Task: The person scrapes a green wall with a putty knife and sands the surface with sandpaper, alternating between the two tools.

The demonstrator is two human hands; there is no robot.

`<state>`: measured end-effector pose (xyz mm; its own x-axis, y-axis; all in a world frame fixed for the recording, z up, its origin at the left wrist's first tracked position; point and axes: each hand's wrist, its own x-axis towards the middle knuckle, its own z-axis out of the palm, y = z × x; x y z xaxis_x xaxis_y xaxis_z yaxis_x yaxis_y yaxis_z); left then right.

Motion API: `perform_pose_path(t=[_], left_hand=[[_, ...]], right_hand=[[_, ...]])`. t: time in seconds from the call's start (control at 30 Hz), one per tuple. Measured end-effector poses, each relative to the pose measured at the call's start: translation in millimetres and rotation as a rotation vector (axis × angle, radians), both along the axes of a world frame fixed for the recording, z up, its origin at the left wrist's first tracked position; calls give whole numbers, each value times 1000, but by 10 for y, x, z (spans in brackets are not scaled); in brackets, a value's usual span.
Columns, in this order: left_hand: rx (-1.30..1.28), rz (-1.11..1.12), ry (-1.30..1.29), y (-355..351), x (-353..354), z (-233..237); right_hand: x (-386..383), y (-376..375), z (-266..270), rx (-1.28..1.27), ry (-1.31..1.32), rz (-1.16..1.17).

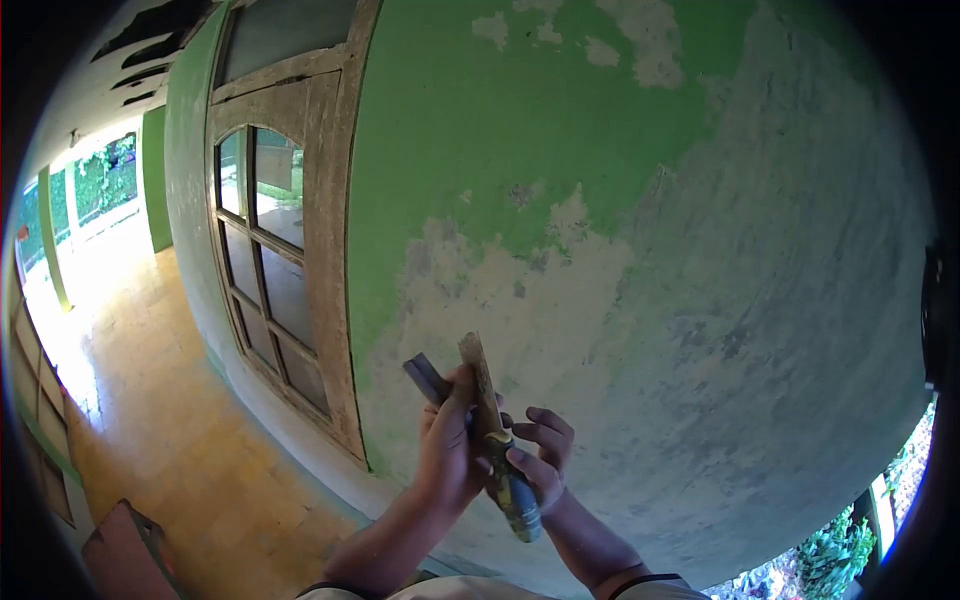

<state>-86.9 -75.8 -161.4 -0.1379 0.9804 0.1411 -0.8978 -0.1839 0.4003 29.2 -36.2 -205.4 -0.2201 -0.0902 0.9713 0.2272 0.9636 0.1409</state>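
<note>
A scraper with a long, narrow, worn flat blade and a mottled green-and-yellow handle stands tilted in front of the wall. My right hand is closed on the handle's upper part, thumb along it, some fingers curled loosely off it. My left hand is closed around a grey, straight-edged flat piece that sticks out to the upper left; its kind I cannot make out. The left fingers also lie against the blade's lower part. The blade's squared tip points up, apart from the wall as far as I can see.
Ahead is a green wall with large patches of bare grey plaster. A wooden window frame with glass panes stands left. Tan tiled floor runs along it. A reddish object is at lower left, plants at lower right.
</note>
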Motion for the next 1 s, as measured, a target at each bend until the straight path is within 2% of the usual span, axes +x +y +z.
perform_pose_path(t=[0.1, 0.23, 0.3, 0.33, 0.37, 0.4, 0.47, 0.53, 0.7, 0.73, 0.8, 0.83, 0.9, 0.97, 1.0], left_hand=[[25, -62, 28, 17, 18, -179], [-8, -151, -119, -12, 182, -279], [72, -247, -174, 24, 221, -403], [-10, -217, -114, 92, 245, -467], [-12, -215, -119, 82, 238, -512], [1, -177, -31, 59, 205, -545], [-45, -112, 114, 43, 131, -680], [-96, -106, 107, -8, 34, -925], [-209, -105, 176, -184, -307, -1759], [-224, -111, 263, -230, -388, -1924], [-239, -118, 349, -367, -522, -2199], [-300, -136, 363, -438, -577, -2316], [-358, -156, 376, -577, -632, -2490], [-424, -102, 357, -677, -681, -2561], [-420, -97, 353, -704, -703, -2580]], right_hand=[[-28, -72, 58, 1, 27, 100], [-26, -158, 181, 26, 116, 218], [-17, -120, 310, -93, -4, 617], [-40, -126, 379, -163, 84, 708], [-4, -150, 517, -300, 45, 687], [-27, -152, 709, -357, 160, 829], [131, -76, 1085, -352, 172, 893], [296, 19, 1473, -261, 80, 971], [497, 34, 2100, -103, 108, 1026], [487, 161, 2152, -102, 112, 1028], [442, 482, 2181, -207, 316, 824], [350, 517, 2170, -207, 316, 824], [119, 547, 2120, -380, 409, 749], [178, 488, 2087, -314, 412, 755], [226, 381, 2089, -184, 397, 841]])
